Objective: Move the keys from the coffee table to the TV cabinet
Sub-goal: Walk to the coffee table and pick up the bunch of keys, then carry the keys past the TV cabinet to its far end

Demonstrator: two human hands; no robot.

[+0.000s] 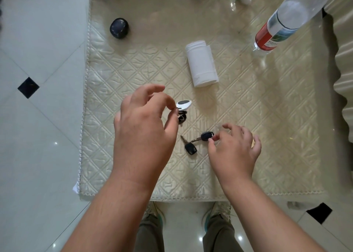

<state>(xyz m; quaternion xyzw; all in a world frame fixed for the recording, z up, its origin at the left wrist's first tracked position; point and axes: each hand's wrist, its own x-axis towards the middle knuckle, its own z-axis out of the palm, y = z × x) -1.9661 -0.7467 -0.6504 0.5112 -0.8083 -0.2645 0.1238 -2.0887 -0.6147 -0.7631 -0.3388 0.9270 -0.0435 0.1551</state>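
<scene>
A coffee table (257,137) with a cream quilted cover fills the middle of the view. My left hand (143,125) pinches a key bunch with a silver and black fob (183,104), lifted a little above the cover. Two black-headed keys lie on the cover in front of me. My right hand (236,146) pinches the head of one black key (206,136) with thumb and forefinger. The other black key (190,148) lies just left of it, untouched. The TV cabinet is out of view.
A white roll of bags or paper (202,63) lies behind the keys. A clear water bottle with a red label (282,22) stands at the back right. A small black round case (119,28) sits at the back left. Pale tiled floor (38,118) lies to the left.
</scene>
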